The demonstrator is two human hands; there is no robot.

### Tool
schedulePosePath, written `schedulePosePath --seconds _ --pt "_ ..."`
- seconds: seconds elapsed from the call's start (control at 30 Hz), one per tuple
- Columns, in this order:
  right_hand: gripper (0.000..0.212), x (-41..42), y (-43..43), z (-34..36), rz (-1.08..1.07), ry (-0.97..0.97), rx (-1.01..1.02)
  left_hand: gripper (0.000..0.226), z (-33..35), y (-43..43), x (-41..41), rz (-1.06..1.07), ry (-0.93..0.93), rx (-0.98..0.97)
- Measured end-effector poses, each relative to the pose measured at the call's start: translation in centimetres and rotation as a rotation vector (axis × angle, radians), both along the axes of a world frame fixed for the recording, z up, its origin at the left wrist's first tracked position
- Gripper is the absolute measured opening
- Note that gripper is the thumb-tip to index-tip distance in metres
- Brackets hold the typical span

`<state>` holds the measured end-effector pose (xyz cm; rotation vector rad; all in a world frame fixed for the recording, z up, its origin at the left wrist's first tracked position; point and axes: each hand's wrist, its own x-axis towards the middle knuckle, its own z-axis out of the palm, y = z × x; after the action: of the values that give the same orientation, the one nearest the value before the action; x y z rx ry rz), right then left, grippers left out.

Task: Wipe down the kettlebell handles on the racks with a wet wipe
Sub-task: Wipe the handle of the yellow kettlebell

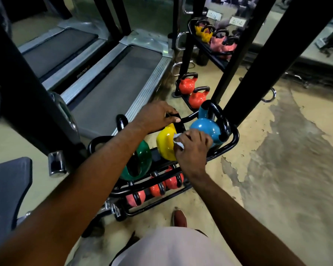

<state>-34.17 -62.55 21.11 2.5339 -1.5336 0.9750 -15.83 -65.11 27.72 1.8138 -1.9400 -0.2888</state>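
Yellow kettlebell point(164, 144) is sitting on the top tier of the black rack point(233, 139), between the green kettlebell point(143, 160) and the blue kettlebell point(205, 129). It is tilting, with its black handle point(181, 126) pointing away from the person.

Left hand point(158, 116) is reaching in from the left, arm nearly straight, palm down, fingers curling over the top of that handle and gripping it.

Right hand point(192, 148) is coming in from below, wrist bent, back of the hand facing the camera. Its fingers are bunching the white wet wipe point(178, 141) and holding it against the yellow bell's right side, near the base of the handle. The knuckles are sitting just beside the blue bell.

Red kettlebells point(172, 181) are lining the lower tier. Two treadmills point(112, 89) are standing beyond the rack on the left, and a second rack of orange kettlebells point(187, 85) is farther back. One shoe point(179, 218) is showing on the floor below the rack.
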Motion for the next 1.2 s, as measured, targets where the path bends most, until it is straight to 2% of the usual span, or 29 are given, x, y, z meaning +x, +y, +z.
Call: schedulePosePath --seconds 0.07,0.13,0.23,0.3,0.37,0.43,0.53,0.63,0.7,0.87,0.93,1.0,1.03,1.07,1.13,1.2 --pt "0.016 -1.3 1.1 -1.0 0.018 -0.097 0.004 0.040 0.1 0.2 0.0 -0.002 -0.043 -0.016" --pt "0.012 -2.6 1.8 -1.4 0.082 -0.298 0.159 0.041 0.1 0.4 -0.1 -0.004 -0.064 -0.020" --pt "0.009 -3.3 1.3 0.2 0.132 -0.748 0.718 0.038 -0.1 0.7 -0.3 -0.005 -0.055 -0.015" --pt "0.009 -2.6 -0.4 1.0 0.112 -0.946 1.011 0.035 -0.2 0.7 -0.8 0.009 -0.045 -0.014" --pt "0.021 -1.4 -2.6 1.0 0.116 -1.032 1.223 0.033 -0.3 0.7 -1.2 0.027 -0.025 -0.026" --pt "0.028 -0.8 -3.8 1.1 0.100 -1.019 1.317 0.032 -0.5 0.7 -1.2 0.038 -0.005 -0.038" --pt "0.022 -1.9 -3.1 0.9 0.093 -0.942 1.243 0.036 -0.8 0.7 -1.0 0.040 0.009 -0.026" --pt "0.008 -4.1 -0.2 0.6 0.141 -0.807 0.975 0.044 -0.8 0.8 -1.0 0.040 -0.003 -0.014" --pt "0.013 -4.1 0.8 0.5 0.139 -0.728 0.794 0.044 -0.7 0.8 -1.1 0.039 -0.003 -0.016" --pt "0.024 -0.4 0.5 0.2 0.100 -0.069 0.154 0.044 -0.9 0.6 -1.2 0.047 0.018 -0.022" --pt "0.021 -0.3 1.0 -0.7 0.069 0.022 0.031 0.044 -1.0 0.8 -1.3 0.047 0.018 -0.017" --pt "0.011 -1.3 1.9 -2.0 0.049 -0.042 0.020 0.044 -1.0 1.0 -1.3 0.039 0.026 -0.022" --pt "0.009 -1.9 2.2 -2.6 0.045 -0.140 0.079 0.044 -0.9 1.1 -1.3 0.037 0.029 -0.019" --pt "0.007 -2.6 2.4 -2.9 0.055 -0.279 0.183 0.045 -0.8 1.3 -1.3 0.036 0.027 -0.015" --pt "0.016 -3.5 2.3 -2.7 0.109 -0.554 0.435 0.046 -0.7 1.4 -1.2 0.042 0.020 -0.013" --pt "0.021 -4.1 2.2 -2.0 0.151 -0.723 0.598 0.046 -0.7 1.3 -1.2 0.042 0.025 -0.014"
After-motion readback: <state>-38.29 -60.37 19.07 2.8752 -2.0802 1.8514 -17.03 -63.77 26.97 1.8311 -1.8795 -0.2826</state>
